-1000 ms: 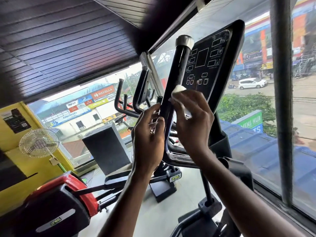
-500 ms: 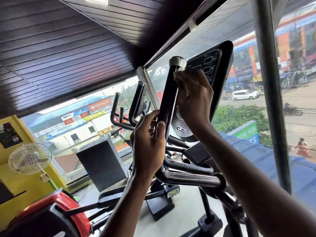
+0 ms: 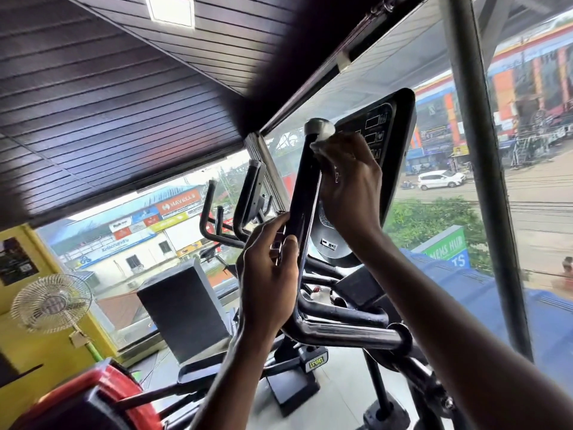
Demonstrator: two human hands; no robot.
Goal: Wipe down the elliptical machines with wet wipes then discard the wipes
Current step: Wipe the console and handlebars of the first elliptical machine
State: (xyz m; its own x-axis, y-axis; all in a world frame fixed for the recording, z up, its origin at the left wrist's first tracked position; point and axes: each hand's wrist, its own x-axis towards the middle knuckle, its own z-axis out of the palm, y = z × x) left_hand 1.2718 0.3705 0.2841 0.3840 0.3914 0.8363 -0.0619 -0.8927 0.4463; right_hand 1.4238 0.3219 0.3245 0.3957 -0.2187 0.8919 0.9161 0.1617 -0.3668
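My left hand [image 3: 269, 274] grips the handlebar [image 3: 302, 187] low on its upright shaft. My right hand [image 3: 350, 187] holds the white wipe [image 3: 325, 133], apparently pinched, against the handlebar just below its grey end cap [image 3: 314, 125], in front of the console [image 3: 393, 135].

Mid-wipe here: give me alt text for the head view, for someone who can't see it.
The right hand presses a white wipe against the top of an elliptical's upright black handlebar, by its grey cap, while the left hand grips the same bar lower down. The console stands just behind, in front of a window.
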